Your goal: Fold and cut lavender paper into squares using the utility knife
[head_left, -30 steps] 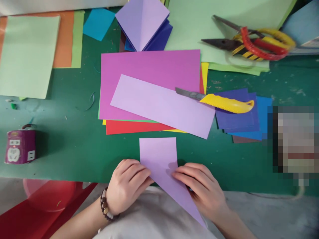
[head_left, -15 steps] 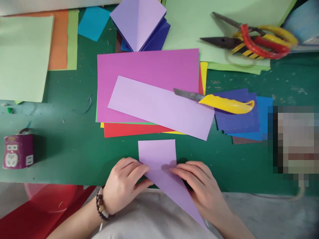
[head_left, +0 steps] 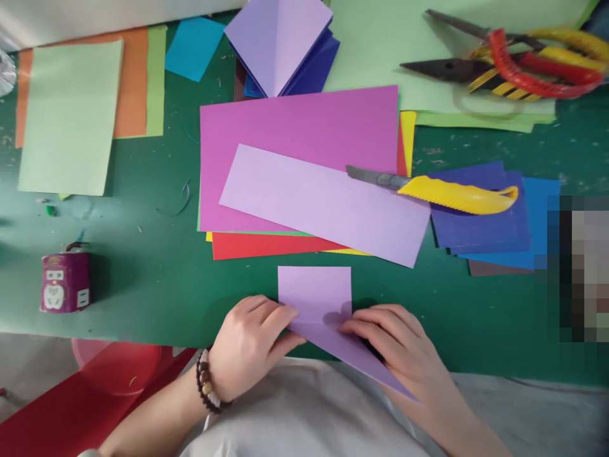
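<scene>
A strip of light purple paper (head_left: 314, 289) lies at the table's near edge, its upper part flat and its lower part slanting off to the right over a crease. My left hand (head_left: 259, 336) grips its left side with thumb and fingers. On the right side, my right hand (head_left: 392, 339) pinches the paper near the bend, the fingertips on top and the thumb hidden. Beyond both hands, a wider light purple sheet (head_left: 304, 206) rests at an angle on a magenta sheet (head_left: 295, 127). A yellow-handled utility knife (head_left: 457, 193) lies across its right end.
Scissors and pliers (head_left: 504, 66) lie on pale green paper (head_left: 371, 38) at the back right. Blue paper squares (head_left: 480, 222) sit to the right, folded purple paper (head_left: 280, 44) at the back. A purple power cube (head_left: 65, 282) stands left, near green and orange sheets (head_left: 71, 120).
The view has shifted, so things on the table appear farther right. The lower part of the strip now looks narrower and more tilted upward. Both hands keep their hold on it.
</scene>
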Motion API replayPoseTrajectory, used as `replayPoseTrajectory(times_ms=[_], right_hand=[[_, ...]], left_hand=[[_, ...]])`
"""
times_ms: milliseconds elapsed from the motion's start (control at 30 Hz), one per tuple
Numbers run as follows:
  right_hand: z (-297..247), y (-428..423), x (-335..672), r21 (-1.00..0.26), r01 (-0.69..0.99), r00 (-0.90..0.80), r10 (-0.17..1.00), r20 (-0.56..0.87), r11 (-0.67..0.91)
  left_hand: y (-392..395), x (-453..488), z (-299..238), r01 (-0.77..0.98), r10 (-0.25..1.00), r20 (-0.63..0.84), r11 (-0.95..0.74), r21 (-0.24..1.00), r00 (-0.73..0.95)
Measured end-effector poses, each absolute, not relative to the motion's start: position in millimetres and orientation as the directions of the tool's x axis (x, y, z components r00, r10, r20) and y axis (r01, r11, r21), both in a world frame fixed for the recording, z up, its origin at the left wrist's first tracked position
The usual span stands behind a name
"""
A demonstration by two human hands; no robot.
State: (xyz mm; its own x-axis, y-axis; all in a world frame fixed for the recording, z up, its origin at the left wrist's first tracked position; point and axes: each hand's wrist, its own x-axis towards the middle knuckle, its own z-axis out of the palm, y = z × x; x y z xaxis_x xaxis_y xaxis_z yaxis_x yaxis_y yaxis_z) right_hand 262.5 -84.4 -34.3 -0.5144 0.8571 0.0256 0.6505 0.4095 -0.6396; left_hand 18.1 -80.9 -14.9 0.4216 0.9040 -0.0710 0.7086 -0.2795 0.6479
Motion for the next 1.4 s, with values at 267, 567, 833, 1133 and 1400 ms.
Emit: replayPoseTrajectory(times_ms=[267,567,833,1133,1400], right_hand=[[-29,-79,246,-0.518,0.765,-0.439,0.898,0.016,0.384],[-28,-74,239,-0.356,0.827,-0.458,0.889,0.021,0.434],[-26,-72,237,-0.308,0.840,-0.473,0.881,-0.011,0.447],[-24,-70,235,-0.252,0.857,-0.478,0.877,-0.060,0.450],[-21,-69,232,-0.249,0.874,-0.454,0.884,-0.111,0.417]], left_hand=[[-76,22,-12,0.754,0.909,-0.109,-0.263,0.602,0.403],[-58,12,-22,0.677,0.847,0.094,-0.480,0.558,0.524],[-34,-7,-35,0.421,0.624,0.228,-0.710,0.564,0.747],[-26,-8,-33,0.421,0.569,0.225,-0.773,0.474,0.791],[-23,-10,-35,0.438,0.562,0.151,-0.762,0.478,0.813]])
